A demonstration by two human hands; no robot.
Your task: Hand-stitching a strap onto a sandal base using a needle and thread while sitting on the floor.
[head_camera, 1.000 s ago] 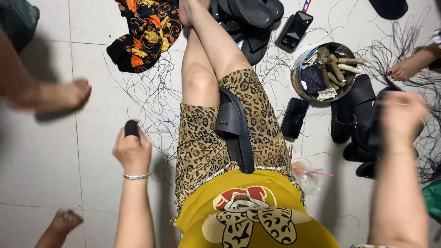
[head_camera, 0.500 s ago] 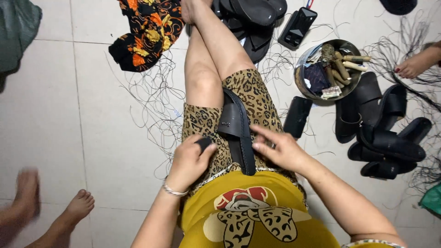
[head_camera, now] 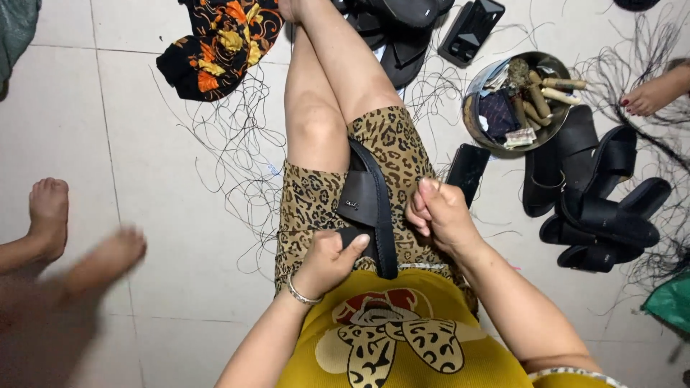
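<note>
The sandal (head_camera: 370,208) at mid-frame is clamped at its near end by the left hand (head_camera: 329,260); the right hand (head_camera: 440,213) is pinched shut beside it.

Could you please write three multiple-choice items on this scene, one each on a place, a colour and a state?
1. Where does the black sandal being worked on lie?
A. on the person's lap
B. in the metal bowl
C. on the patterned cloth

2. What colour is the person's shirt?
A. white
B. yellow
C. blue

3. What is the left hand doing?
A. lying flat on the floor
B. gripping the near end of the sandal
C. reaching into the bowl

Answers:
1 A, since the sandal rests across the leopard-print shorts, away from the bowl and the cloth.
2 B, since the shirt is yellow with a leopard-print bow.
3 B, since its fingers curl round the sandal's near end, while the right hand is pinched shut beside the sandal.
</note>
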